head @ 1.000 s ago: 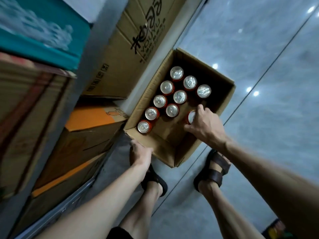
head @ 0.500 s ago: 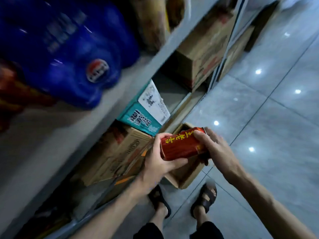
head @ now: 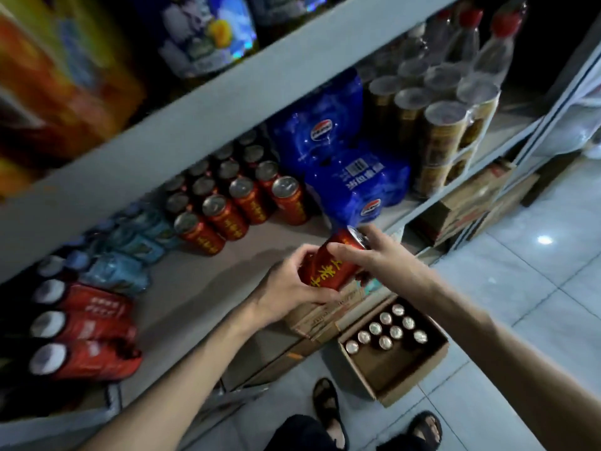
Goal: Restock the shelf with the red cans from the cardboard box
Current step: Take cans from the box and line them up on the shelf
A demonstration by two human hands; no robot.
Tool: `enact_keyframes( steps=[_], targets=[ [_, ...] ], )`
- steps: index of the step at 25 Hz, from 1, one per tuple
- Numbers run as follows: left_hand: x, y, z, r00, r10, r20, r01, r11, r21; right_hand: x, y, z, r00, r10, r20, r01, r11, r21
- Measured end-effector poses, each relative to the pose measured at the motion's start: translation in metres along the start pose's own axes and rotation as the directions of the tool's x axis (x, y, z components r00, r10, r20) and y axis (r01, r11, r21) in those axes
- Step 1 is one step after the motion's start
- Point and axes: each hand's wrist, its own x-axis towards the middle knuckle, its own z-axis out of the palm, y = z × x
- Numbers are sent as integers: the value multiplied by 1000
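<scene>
Gripping the red can [head: 330, 266] at frame centre, our left hand [head: 287, 292] wraps its base and our right hand [head: 379, 257] pinches its rim; it looks rigid, smooth, probably heavy, so the sidewall seems the safest hold.

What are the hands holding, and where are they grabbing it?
One red can, tilted over the shelf. The left hand wraps around its lower body, and the right hand grips it near the silver top.
</scene>
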Motion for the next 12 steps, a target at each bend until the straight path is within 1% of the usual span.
enact_keyframes(
  steps=[2,3,6,7,8,9,10,11,12],
  targets=[
    [-8,-16,-17,992,23,-125,-26,1000,-17,13,-16,31,994,-57,-89,45,990,-133],
    [-11,-24,-25,984,35,-173,-45,997,-54,19,-23,46,991,-92,-102,75,985,-156],
    [-12,-46,-53,960,41,-277,-73,992,-105,44,-38,81,987,-150,-49,142,980,-136],
    [-12,-52,-58,956,35,-293,-66,993,-97,53,-38,89,979,-201,-47,189,964,-185],
    [-11,-60,-64,956,25,-292,-47,997,-68,64,-38,97,962,-265,-62,237,929,-285],
    [-8,-68,-68,960,5,-281,-6,1000,-5,76,-36,103,937,-339,-82,274,862,-426],
    [-4,-77,-71,963,-46,-264,75,992,101,88,-31,109,907,-410,-96,290,774,-563],
    [-1,-86,-72,963,-136,-235,192,953,235,98,-26,114,880,-463,-103,289,697,-657],
    [1,-94,-72,950,-240,-197,300,878,373,108,-19,118,864,-493,-103,285,648,-706]
  ],
)
